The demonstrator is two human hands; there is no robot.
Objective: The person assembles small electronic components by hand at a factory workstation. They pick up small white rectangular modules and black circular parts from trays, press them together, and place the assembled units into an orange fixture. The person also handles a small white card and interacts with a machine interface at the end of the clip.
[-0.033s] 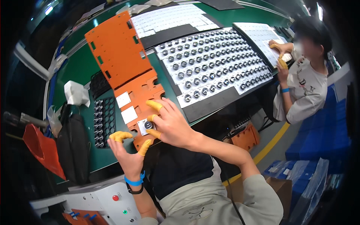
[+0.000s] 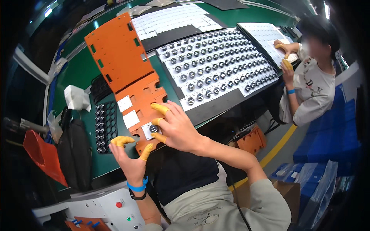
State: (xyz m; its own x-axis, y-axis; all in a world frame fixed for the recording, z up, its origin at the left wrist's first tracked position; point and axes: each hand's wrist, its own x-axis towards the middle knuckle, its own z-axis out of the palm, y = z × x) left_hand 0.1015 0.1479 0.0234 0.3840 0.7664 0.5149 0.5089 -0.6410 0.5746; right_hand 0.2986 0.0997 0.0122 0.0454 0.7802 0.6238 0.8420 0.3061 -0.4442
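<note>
Right hand (image 2: 181, 129) grasps a black disc (image 2: 153, 129); left hand (image 2: 131, 163) released, fingers spread.
The disc sits on a white plate (image 2: 146, 134) at the orange fixture's (image 2: 142, 92) near end; 2 white squares (image 2: 131, 119) lie beyond, a black tray (image 2: 106, 128) left, a white panel (image 2: 196, 91) with disc rows right.

Right hand (image 2: 179, 129), yellow finger cots (image 2: 160, 108) on, thumb and finger at round black part (image 2: 153, 129) on small white square plate (image 2: 146, 133); firm grip or light touch, hard to tell. Plate lies on orange fixture (image 2: 143, 101). Left hand (image 2: 132, 163) just beside, fingers spread. Black slotted tray (image 2: 111, 119) to its left.
</note>
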